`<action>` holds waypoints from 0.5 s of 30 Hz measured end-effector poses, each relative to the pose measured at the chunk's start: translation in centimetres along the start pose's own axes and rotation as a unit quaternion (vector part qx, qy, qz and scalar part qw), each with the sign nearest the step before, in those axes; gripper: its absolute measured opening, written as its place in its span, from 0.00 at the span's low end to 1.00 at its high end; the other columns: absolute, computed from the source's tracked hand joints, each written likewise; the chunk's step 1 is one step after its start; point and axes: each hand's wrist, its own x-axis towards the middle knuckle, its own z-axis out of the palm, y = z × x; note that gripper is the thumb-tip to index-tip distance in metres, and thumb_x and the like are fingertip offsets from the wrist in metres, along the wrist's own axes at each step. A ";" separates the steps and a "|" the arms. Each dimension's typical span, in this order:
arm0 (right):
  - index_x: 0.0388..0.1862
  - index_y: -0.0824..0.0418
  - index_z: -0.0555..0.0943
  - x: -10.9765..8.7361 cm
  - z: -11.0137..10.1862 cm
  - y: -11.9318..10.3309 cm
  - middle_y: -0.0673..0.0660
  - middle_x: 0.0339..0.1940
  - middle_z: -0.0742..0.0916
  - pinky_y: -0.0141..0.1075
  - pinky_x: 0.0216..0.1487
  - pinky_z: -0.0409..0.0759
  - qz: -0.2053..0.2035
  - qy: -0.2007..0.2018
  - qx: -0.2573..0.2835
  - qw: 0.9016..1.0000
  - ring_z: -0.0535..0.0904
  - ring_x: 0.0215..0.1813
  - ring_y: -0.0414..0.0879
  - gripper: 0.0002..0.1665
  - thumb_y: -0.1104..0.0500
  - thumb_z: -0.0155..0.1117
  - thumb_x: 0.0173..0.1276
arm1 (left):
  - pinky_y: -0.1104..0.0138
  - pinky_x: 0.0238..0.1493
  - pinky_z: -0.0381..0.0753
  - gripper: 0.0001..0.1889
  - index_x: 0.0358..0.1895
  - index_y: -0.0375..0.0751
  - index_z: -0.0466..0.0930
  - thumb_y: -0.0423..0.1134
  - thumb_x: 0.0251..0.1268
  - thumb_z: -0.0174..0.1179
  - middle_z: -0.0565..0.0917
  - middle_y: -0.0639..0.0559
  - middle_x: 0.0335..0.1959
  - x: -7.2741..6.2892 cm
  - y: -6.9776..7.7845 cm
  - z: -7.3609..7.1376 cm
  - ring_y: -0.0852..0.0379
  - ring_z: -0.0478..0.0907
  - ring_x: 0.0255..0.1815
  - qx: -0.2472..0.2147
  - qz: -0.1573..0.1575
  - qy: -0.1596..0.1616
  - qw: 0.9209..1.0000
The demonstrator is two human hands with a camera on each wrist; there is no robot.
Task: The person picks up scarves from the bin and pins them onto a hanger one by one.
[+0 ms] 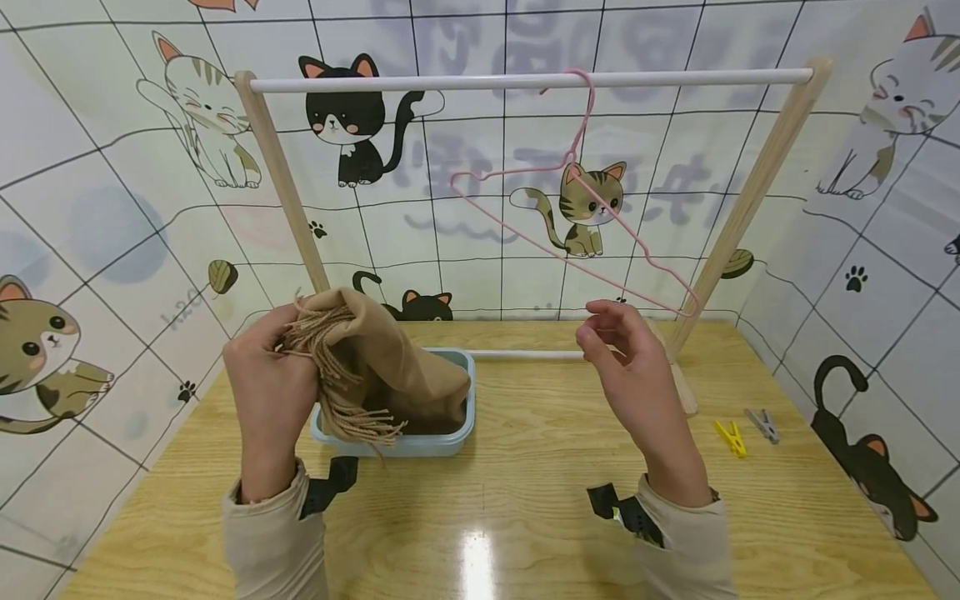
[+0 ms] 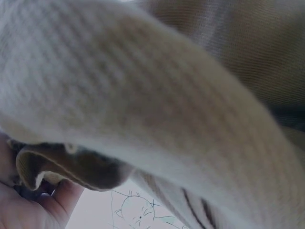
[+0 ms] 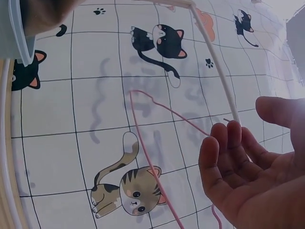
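Note:
A tan scarf [image 1: 408, 358] with fringed ends is bunched up in my left hand [image 1: 270, 383], which grips it near the fringe. Its lower part hangs into a light blue basin [image 1: 427, 446]. Close to the camera, folds of the scarf [image 2: 143, 95] fill most of the left wrist view. My right hand [image 1: 633, 375] is raised just below a pink hanger [image 1: 517, 229], its fingers loosely bent with nothing between them. The hanger hangs by its hook from the white rod. In the right wrist view the right hand [image 3: 252, 167] overlaps part of the hanger [image 3: 143, 138].
A rack with a white rod [image 1: 420, 83] and wooden posts [image 1: 738, 217] stands at the back. A yellow clothespin [image 1: 731, 438] and a grey clothespin [image 1: 763, 425] lie on the wooden table [image 1: 540, 475] at right. A cat-patterned wall [image 1: 465, 150] surrounds the table.

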 end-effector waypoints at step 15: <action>0.68 0.52 0.72 0.3 -2.2 0.6 0.47 0.53 0.78 0.29 0.55 0.74 0.030 0.158 0.045 0.986 0.73 0.59 0.43 0.22 0.60 0.60 0.77 | 0.75 0.33 0.67 0.13 0.31 0.33 0.87 0.32 0.75 0.57 0.87 0.41 0.28 0.0 -0.2 0.1 0.66 0.71 0.26 -0.012 0.011 -0.003 1.000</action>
